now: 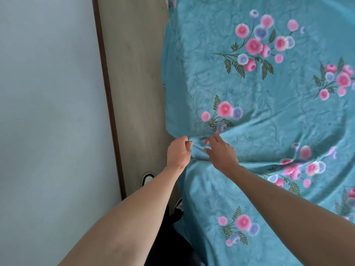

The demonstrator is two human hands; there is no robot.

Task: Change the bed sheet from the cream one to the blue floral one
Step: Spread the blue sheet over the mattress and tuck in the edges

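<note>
There is one blue floral sheet (259, 96), and it covers the bed on the right side. It is teal blue with bunches of pink and purple flowers and green leaves. It has soft wrinkles near the edge. Two hands are at that edge, close together. The left hand (177, 152) pinches a bit of the sheet with curled fingers. The right hand (221, 152) grips a fold just beside it. The floor (134, 73) is grey, next to a pale wall (48, 93). Two shoes peek out below the arms.
</note>
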